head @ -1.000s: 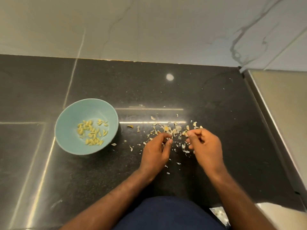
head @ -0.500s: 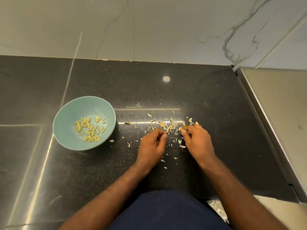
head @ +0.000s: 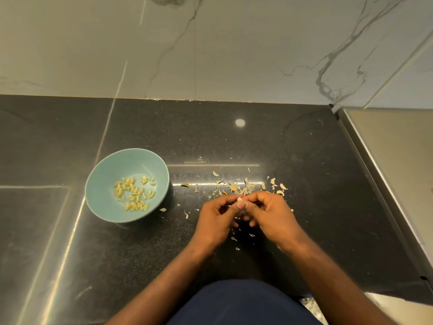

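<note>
Shelling is the step in hand, I judge: the left hand (head: 216, 221) and right hand (head: 273, 216) are together, both pinching one pale seed (head: 239, 199) just above the husks (head: 243, 187) on the counter (head: 304, 160). Next the shell must be split carefully and its inside carried left to the bowl (head: 93, 184). Half a second ago the hands were apart, low among the husks.

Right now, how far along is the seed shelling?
Done: a small heap of peeled kernels lies in the blue bowl, and empty shells litter the black counter. In hand: the left hand and right hand pinch one seed between them. Left: I cannot pick out unshelled seeds among the shells.
</note>
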A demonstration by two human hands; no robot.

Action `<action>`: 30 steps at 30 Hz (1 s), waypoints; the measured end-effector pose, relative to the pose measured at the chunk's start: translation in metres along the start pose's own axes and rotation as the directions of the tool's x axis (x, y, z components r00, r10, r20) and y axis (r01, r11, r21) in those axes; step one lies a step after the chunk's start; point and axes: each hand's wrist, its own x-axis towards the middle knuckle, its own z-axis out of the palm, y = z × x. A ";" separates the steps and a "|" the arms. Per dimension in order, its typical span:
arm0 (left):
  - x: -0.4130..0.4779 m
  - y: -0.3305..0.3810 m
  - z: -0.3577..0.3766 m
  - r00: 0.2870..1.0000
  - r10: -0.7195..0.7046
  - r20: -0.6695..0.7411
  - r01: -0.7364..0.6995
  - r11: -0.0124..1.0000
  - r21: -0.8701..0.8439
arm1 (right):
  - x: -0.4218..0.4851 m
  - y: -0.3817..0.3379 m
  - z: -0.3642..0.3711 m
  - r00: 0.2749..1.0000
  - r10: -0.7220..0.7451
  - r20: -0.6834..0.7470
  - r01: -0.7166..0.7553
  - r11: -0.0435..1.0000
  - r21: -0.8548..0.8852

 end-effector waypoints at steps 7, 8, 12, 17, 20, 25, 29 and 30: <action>-0.003 0.003 0.002 0.966 -0.259 -0.017 0.233 0.892 -0.388 | -0.002 -0.002 0.009 0.999 -0.014 -0.044 0.015 1.000 0.020; -0.003 0.004 0.002 0.960 -0.278 -0.014 0.246 0.871 -0.425 | -0.003 -0.002 0.011 0.998 -0.023 -0.058 0.024 1.000 0.018; -0.001 0.005 0.005 0.951 -0.305 -0.044 0.243 0.828 -0.505 | -0.005 -0.001 0.016 0.993 -0.045 -0.111 0.048 0.998 0.027; 0.002 0.003 0.012 0.947 -0.318 -0.045 0.250 0.818 -0.519 | -0.009 0.004 0.015 0.985 -0.053 -0.162 0.057 0.998 0.019; 0.000 0.002 0.013 0.953 -0.297 -0.055 0.238 0.852 -0.466 | -0.012 0.007 0.018 0.979 -0.059 -0.196 0.063 0.998 0.014; -0.007 -0.004 0.011 0.981 -0.172 -0.092 0.152 0.970 -0.192 | -0.007 0.003 0.007 0.967 -0.060 -0.249 0.058 0.998 -0.013; -0.006 -0.002 0.014 0.999 -0.022 -0.049 0.028 0.992 0.123 | -0.008 0.003 0.001 0.974 -0.053 -0.220 0.055 0.999 0.000; -0.006 -0.001 0.015 0.999 -0.019 -0.046 0.026 0.988 0.150 | -0.007 0.005 0.000 0.973 -0.051 -0.224 0.050 0.999 -0.009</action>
